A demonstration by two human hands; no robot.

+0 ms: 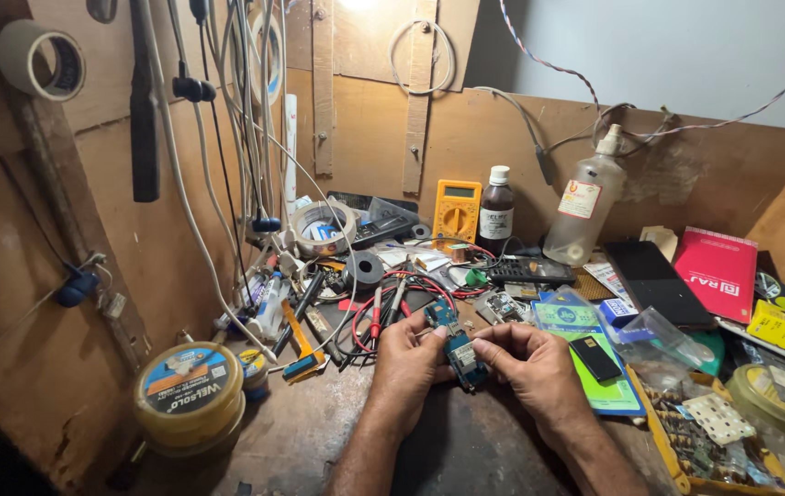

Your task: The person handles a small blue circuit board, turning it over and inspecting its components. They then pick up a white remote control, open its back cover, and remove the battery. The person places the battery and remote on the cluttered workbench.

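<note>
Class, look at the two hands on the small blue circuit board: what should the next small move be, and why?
Probably steadying the blue circuit board lower onto the workbench: both the left hand and right hand pinch it, so neither is free for a tool.

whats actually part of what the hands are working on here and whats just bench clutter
In hand:
- small blue circuit board, pinched between left hand and right hand

Lying about:
- yellow multimeter
- dark brown bottle
- clear plastic bottle
- red booklet
- solder tin
- tape roll
- red and black probe leads
</note>
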